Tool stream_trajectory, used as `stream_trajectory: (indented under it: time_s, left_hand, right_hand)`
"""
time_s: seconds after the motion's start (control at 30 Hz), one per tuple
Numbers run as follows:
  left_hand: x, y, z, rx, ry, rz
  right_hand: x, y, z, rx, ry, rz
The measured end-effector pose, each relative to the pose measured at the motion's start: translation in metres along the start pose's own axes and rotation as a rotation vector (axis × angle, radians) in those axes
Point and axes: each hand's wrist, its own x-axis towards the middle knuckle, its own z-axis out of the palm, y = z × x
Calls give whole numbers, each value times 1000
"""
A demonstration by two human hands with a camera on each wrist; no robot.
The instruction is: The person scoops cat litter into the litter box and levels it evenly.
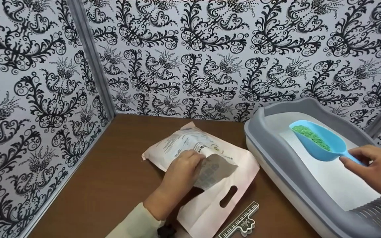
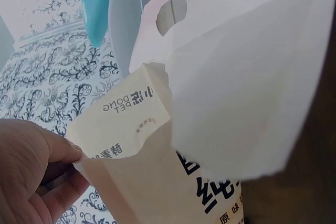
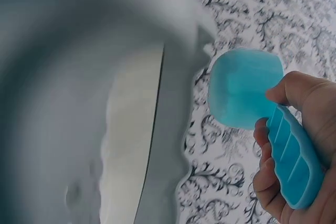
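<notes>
Scoop (image 1: 336, 140): held over the grey tray (image 1: 266, 145), green bits (image 1: 311, 135) in its bowl.
My right hand (image 1: 375, 168): fingers wrapped round the scoop's handle.
My left hand (image 1: 182, 172): thumb and fingers pinch the paper bag's (image 1: 177, 145) open edge.
Bag: on the brown table (image 1: 111, 178), just beside the tray.
Clip (image 1: 240, 221): near the bag's handle hole.

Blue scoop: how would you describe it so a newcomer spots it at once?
In the head view, find the large grey-rimmed tray on the right. Seen against its pale interior, the right hand holds the scoop. Its bright blue colour and the green bits inside it set it apart from the grey tray and pale pink bag.
</notes>
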Motion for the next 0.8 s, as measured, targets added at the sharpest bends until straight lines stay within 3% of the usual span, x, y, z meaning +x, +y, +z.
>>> stream_trajectory:
  time_s: [0.53,0.8]
  left_hand:
    - [0,-1,3,0,13,19]
    - [-1,-2,3,3,19,20]
  right_hand:
    - [32,60,-2,-264,-258,102]
    - [42,72,2,-276,-356,34]
